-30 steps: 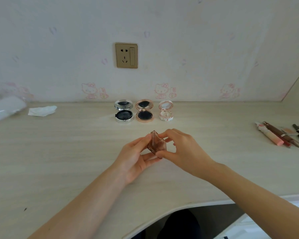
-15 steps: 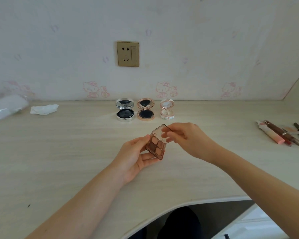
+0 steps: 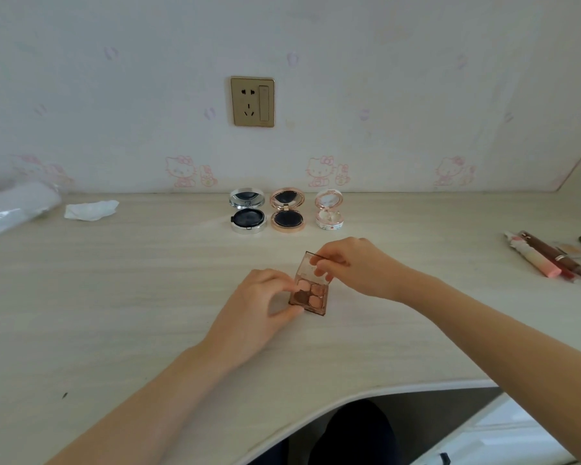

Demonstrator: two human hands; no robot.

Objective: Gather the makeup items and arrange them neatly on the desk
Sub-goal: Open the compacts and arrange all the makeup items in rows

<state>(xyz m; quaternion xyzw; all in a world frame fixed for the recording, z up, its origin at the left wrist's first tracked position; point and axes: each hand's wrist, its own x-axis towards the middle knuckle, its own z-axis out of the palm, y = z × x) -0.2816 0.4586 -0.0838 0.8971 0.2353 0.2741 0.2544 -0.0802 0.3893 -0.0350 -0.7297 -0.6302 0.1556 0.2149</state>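
Head view: my left hand (image 3: 249, 310) grips the palette (image 3: 311, 293) base, four shadow pans inside, on the bench (image 3: 114, 297); my right hand (image 3: 353, 263) pinches its raised lid.

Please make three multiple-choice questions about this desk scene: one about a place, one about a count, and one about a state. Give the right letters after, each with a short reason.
1. Where does the pile of pens and tubes lie on the desk?
A. at the right edge
B. beside the tissue
C. under the socket

2. How many round compacts stand in the row by the wall?
A. two
B. three
C. five

3. In what state is the eyeshadow palette?
A. shut and flat
B. open, lid raised
C. upside down

Answers:
1 A, they lie far right, apart from everything else.
2 B, silver compact, rose-gold compact and small white compact.
3 B, the right hand pinches the clear lid up, the left hand holds the base, and the colour pans show.
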